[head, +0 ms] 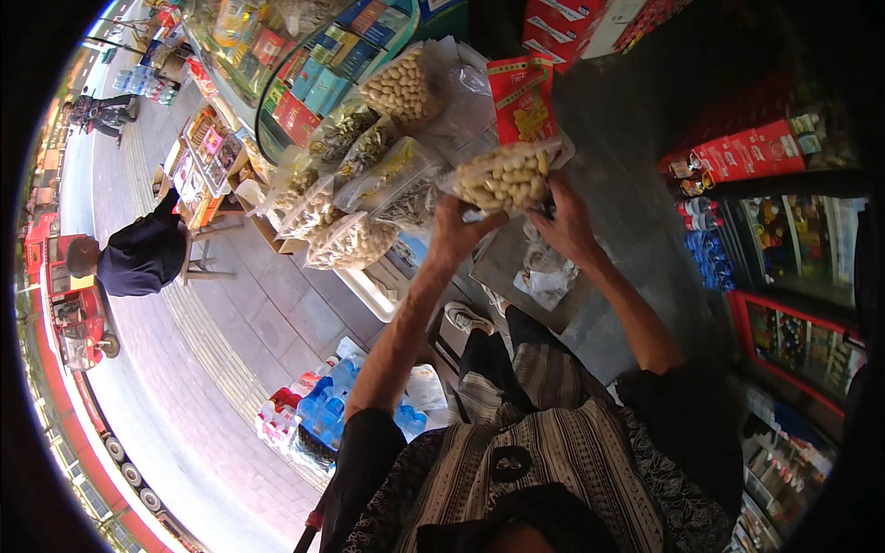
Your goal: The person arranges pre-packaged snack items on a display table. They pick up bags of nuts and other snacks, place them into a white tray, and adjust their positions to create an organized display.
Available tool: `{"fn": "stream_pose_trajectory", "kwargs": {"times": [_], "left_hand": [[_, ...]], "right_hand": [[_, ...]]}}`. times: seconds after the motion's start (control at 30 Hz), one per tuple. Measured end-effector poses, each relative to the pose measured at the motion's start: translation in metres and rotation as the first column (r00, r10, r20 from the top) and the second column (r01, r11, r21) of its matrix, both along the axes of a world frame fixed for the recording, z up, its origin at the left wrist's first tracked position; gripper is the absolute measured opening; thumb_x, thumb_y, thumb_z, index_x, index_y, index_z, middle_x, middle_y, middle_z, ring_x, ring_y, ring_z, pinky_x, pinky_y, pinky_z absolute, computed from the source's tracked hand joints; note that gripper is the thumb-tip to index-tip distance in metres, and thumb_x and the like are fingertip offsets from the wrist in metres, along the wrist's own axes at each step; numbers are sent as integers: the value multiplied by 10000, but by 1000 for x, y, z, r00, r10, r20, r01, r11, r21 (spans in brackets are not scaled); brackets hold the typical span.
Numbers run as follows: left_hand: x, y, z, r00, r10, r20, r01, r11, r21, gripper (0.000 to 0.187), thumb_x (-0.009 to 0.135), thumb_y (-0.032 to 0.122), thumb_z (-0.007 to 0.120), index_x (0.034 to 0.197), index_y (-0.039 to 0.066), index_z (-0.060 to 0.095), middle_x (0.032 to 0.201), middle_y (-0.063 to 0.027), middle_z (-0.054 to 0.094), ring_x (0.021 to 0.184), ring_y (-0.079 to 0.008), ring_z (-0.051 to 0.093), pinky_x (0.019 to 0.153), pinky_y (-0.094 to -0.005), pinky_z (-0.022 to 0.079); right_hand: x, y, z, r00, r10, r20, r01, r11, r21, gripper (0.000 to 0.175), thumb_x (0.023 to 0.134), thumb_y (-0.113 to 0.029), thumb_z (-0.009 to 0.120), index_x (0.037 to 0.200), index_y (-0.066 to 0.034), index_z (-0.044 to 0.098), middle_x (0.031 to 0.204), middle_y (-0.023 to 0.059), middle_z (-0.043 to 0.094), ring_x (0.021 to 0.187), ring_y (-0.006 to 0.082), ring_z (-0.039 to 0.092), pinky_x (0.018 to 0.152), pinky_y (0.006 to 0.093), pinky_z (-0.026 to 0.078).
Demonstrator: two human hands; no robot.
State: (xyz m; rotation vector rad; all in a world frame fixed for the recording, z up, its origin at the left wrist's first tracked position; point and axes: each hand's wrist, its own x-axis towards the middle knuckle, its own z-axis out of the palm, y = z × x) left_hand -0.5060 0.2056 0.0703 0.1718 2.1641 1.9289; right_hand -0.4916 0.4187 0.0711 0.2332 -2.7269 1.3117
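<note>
A clear plastic bag of peanuts in their shells is held up between both hands. My left hand grips its lower left corner, and my right hand grips the lower right one. Just beyond it lies a red printed snack packet. Another clear bag with round, pale nuts rests farther up. To the left are several filled bags, among them a bag of light-coloured pieces and a bag of dark dried goods. What my right fingertips touch behind the bag is partly hidden.
A glass display case with small boxes stands at the upper left. Wrapped drink bottles sit on the pavement at lower left. Drinks fridges line the right. A person in dark clothes is at a snack stand on the left.
</note>
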Motion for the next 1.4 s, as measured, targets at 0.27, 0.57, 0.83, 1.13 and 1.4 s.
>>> {"fn": "stream_pose_trajectory", "kwargs": {"times": [0.27,0.57,0.83,1.13,1.4], "left_hand": [[-108,-40,5,989,-40,-146,17,987,-158,454,715,118,858,1086,-35,645,973,-101,733,817,-149,686,712,-299,564],[-154,-73,-17,970,25,240,11,989,-146,363,718,171,838,1012,6,702,837,-64,724,679,-139,663,562,-272,543],[-154,-85,-29,906,183,382,-178,983,-49,185,836,181,746,926,45,659,828,-84,709,653,-186,704,539,-281,553],[-134,-67,-16,741,192,-643,-608,598,-522,540,751,225,791,1219,72,570,1173,-162,575,1033,-367,592,802,-508,473],[-155,-72,-34,851,-151,-503,-401,433,-807,434,778,348,759,1190,240,680,1140,-56,669,1066,-323,606,926,-477,467]], "right_hand": [[-71,-63,-16,974,-149,-170,133,986,-102,546,771,-117,751,1245,-21,497,1138,212,578,1077,403,582,882,464,481],[-122,-109,-58,984,-180,-20,173,967,-186,399,833,-111,627,1185,24,499,1069,263,597,1024,454,587,794,504,494],[-187,-115,-83,979,-100,178,105,994,-17,683,812,-53,564,1466,-10,369,1336,268,518,1125,458,549,867,506,487],[-190,-115,-108,980,52,192,-16,984,-180,521,800,-56,575,1316,-38,498,1209,263,560,1082,458,555,865,512,475],[-171,-108,-75,995,102,15,-98,983,-158,487,789,-71,609,1268,-30,530,1156,268,581,1062,460,570,855,489,489]]}}
